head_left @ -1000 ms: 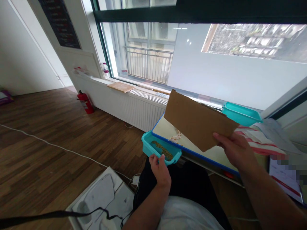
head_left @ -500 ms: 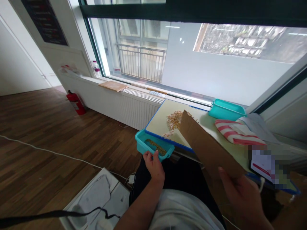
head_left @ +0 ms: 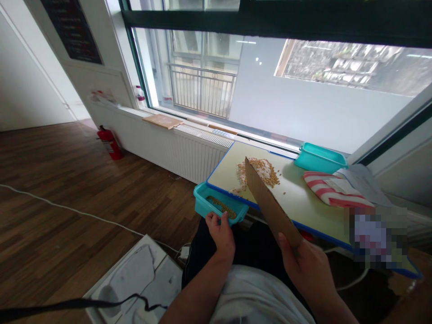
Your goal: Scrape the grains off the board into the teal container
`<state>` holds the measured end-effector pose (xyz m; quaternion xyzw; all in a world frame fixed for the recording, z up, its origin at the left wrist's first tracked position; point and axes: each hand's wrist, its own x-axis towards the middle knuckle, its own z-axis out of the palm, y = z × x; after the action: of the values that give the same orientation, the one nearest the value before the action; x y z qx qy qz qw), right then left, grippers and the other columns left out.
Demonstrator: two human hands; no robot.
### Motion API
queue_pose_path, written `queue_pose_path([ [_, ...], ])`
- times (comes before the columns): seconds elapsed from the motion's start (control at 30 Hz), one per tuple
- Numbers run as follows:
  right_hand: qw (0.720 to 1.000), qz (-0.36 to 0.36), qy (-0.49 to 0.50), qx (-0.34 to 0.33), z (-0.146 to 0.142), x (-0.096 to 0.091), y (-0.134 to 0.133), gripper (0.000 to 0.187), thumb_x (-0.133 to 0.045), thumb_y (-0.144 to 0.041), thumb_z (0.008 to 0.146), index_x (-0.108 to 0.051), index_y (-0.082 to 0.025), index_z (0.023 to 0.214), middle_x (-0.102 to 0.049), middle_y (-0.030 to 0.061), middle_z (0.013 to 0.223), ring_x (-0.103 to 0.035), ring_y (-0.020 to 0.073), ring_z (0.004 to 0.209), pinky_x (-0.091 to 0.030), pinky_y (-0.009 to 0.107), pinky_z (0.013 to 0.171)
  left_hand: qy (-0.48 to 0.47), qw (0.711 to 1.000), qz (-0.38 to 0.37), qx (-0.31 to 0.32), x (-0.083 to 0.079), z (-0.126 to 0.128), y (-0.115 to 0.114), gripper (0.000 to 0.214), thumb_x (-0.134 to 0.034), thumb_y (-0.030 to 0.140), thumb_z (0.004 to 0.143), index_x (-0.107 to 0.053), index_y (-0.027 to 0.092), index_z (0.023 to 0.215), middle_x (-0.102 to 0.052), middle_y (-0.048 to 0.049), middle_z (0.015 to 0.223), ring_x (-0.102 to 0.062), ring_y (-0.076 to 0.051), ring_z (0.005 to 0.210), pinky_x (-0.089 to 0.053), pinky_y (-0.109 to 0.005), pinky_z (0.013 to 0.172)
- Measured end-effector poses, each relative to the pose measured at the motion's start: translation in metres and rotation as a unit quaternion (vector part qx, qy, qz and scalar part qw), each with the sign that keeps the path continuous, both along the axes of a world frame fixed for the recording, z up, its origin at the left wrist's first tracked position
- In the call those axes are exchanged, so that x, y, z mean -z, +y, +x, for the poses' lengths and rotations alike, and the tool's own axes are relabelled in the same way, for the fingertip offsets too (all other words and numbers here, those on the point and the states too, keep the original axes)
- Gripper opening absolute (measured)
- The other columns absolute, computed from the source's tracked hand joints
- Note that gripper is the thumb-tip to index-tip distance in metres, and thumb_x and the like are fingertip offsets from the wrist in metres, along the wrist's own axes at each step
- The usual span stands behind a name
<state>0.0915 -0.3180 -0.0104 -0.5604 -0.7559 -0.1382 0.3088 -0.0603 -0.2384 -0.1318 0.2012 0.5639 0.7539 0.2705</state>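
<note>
Both my hands are gripping something. My left hand [head_left: 220, 233] has its fingers clamped on the near rim of a turquoise rectangular plastic bin [head_left: 201, 208], holding it at the blue edge of a pale-yellow table [head_left: 320, 218], with small greenish-brown beans [head_left: 221, 207] inside. My right hand's [head_left: 308, 265] fingers are clamped on a flat brown cardboard sheet [head_left: 268, 202], its far end at a loose tan-and-white heap of grains [head_left: 268, 171] on the tabletop; whether they touch, I can't tell.

Pale daylight from the large window [head_left: 256, 96] brightens the bench [head_left: 300, 202], while the floor [head_left: 50, 220] is dim. A soft shadow lies beside the teal bin [head_left: 320, 158] at the far edge; pixelation masks part of the right end.
</note>
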Motion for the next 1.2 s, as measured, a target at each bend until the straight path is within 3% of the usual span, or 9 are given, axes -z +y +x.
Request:
queue_pose_path([
  [0.13,1.000,0.009,-0.004,-0.027,-0.011,-0.001,-0.004,0.031,-0.045,-0.033,0.090,-0.066,-0.013,0.100,-0.069,0.0098,0.068,-0.062,0.0173,0.049,-0.050,0.025,0.053,0.020,1.000,0.006,0.024,0.005,0.002,0.001,0.028,-0.063,0.033,0.074,-0.050,0.017,0.056,-0.043,0.0000,0.087,-0.046,-0.014,0.081,-0.038,-0.031,0.083],
  [0.27,0.998,0.011,0.000,-0.064,-0.023,0.000,-0.010,0.034,-0.046,-0.029,0.090,-0.061,-0.013,0.115,-0.072,0.0123,0.082,-0.068,0.0205,0.062,-0.054,0.027,0.058,0.010,1.000,0.005,0.028,0.005,0.002,0.001,0.027,-0.063,0.034,0.074,-0.052,0.017,0.057,-0.043,0.0000,0.088,-0.046,-0.014,0.082,-0.037,-0.031,0.084],
  [0.4,0.996,0.005,0.006,-0.088,-0.031,-0.001,-0.012,0.035,-0.046,-0.026,0.090,-0.059,-0.014,0.120,-0.072,0.0122,0.087,-0.069,0.0217,0.067,-0.055,0.029,0.060,-0.002,0.999,0.005,0.034,0.003,0.001,0.001,0.026,-0.063,0.035,0.073,-0.053,0.017,0.057,-0.044,0.0000,0.089,-0.046,-0.014,0.082,-0.038,-0.030,0.084],
  [0.57,0.995,0.008,0.012,-0.098,-0.037,-0.004,-0.013,0.036,-0.045,-0.025,0.090,-0.059,-0.015,0.121,-0.073,0.0112,0.082,-0.066,0.0200,0.057,-0.054,0.028,0.055,-0.021,0.999,0.013,0.025,0.001,0.003,0.002,0.029,-0.064,0.037,0.072,-0.051,0.017,0.056,-0.044,-0.0003,0.087,-0.046,-0.014,0.081,-0.039,-0.030,0.083],
  [0.7,0.995,0.028,0.009,-0.098,-0.039,-0.008,-0.018,0.034,-0.044,-0.025,0.090,-0.061,-0.013,0.117,-0.073,0.0109,0.079,-0.064,0.0180,0.049,-0.054,0.027,0.053,0.002,1.000,0.013,0.022,0.003,0.002,0.003,0.030,-0.063,0.035,0.074,-0.050,0.017,0.054,-0.044,-0.0005,0.087,-0.046,-0.015,0.080,-0.038,-0.032,0.082],
  [0.8,0.995,0.033,0.003,-0.096,-0.037,-0.011,-0.018,0.034,-0.046,-0.025,0.089,-0.060,-0.014,0.118,-0.073,0.0116,0.084,-0.067,0.0191,0.056,-0.055,0.027,0.057,0.027,0.999,0.010,0.024,0.004,0.000,0.003,0.030,-0.062,0.035,0.075,-0.049,0.017,0.054,-0.044,-0.0005,0.085,-0.046,-0.015,0.080,-0.038,-0.032,0.082],
  [1.0,0.997,0.008,0.013,-0.073,-0.028,-0.015,0.015,0.036,-0.043,-0.026,0.090,-0.059,-0.013,0.119,-0.070,0.0136,0.104,-0.069,0.0235,0.087,-0.056,0.031,0.076,0.010,1.000,0.014,0.015,0.003,-0.002,0.004,0.033,-0.064,0.036,0.073,-0.044,0.018,0.054,-0.042,0.0002,0.084,-0.044,-0.013,0.075,-0.039,-0.030,0.077],
  [1.2,0.995,-0.072,0.038,-0.056,-0.028,-0.008,0.068,0.041,-0.037,-0.031,0.092,-0.057,-0.014,0.122,-0.068,0.0141,0.111,-0.067,0.0252,0.094,-0.054,0.036,0.082,-0.003,1.000,0.007,0.003,0.002,-0.004,0.007,0.033,-0.064,0.034,0.072,-0.044,0.017,0.052,-0.043,0.0005,0.084,-0.044,-0.013,0.077,-0.038,-0.030,0.082],
])
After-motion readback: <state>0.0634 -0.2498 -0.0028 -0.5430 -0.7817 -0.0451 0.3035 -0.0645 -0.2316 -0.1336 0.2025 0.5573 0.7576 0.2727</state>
